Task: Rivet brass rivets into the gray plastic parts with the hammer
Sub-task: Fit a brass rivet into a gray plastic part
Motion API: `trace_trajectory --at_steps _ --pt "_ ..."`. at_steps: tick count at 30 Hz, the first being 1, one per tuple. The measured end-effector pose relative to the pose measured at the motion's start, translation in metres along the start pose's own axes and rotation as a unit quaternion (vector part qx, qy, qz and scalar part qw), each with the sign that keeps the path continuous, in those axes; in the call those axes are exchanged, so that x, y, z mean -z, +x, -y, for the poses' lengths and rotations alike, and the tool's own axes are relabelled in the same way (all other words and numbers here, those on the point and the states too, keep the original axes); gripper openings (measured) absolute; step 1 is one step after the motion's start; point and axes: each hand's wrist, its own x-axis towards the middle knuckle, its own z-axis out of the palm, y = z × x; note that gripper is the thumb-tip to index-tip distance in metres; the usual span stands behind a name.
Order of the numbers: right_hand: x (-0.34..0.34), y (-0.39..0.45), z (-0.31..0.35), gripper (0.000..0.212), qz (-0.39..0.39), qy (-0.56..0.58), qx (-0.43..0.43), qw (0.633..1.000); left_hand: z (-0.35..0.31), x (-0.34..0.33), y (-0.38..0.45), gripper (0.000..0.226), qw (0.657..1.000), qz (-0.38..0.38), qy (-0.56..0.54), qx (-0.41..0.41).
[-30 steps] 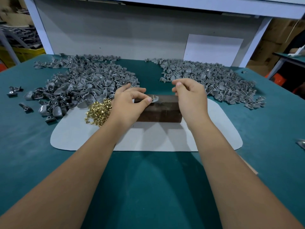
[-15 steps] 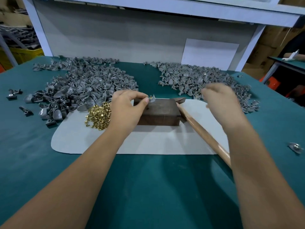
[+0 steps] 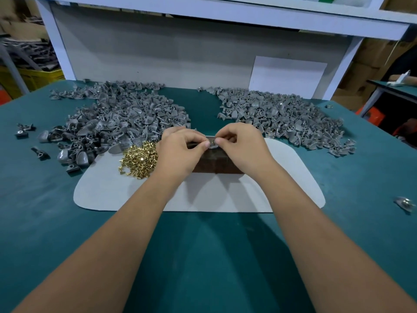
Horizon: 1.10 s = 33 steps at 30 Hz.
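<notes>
Both hands meet over the dark block (image 3: 216, 162) — left hand (image 3: 180, 152) and right hand (image 3: 243, 147) pinching one gray part (image 3: 212, 143) between their fingertips on its far top; rivet pile (image 3: 140, 160) lies nearer the left.

I see a green table (image 3: 67, 222) carrying a white mat (image 3: 117, 195), two heaps of gray parts (image 3: 117, 118) (image 3: 282, 116), and scattered strays.
</notes>
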Motion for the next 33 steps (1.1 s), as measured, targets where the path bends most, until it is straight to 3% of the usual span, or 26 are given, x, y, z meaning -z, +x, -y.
trace_trajectory --at_steps 7,18,25,33 --pt "-0.007 0.008 -0.002 0.013 -0.004 0.017 0.003 1.000 -0.001 0.000 0.002 0.007 1.000 0.004 -0.001 -0.007" --pt "-0.007 0.012 0.011 0.011 0.028 -0.136 0.034 0.990 0.000 0.001 0.003 0.010 0.999 0.021 -0.010 0.029" --pt "-0.005 0.013 0.015 0.012 0.039 -0.171 0.046 0.983 -0.001 0.002 0.003 0.009 0.999 0.035 -0.009 0.039" --pt "-0.004 0.001 0.007 0.014 -0.011 -0.056 0.018 0.998 -0.005 0.004 -0.002 0.018 0.997 0.037 -0.031 0.053"
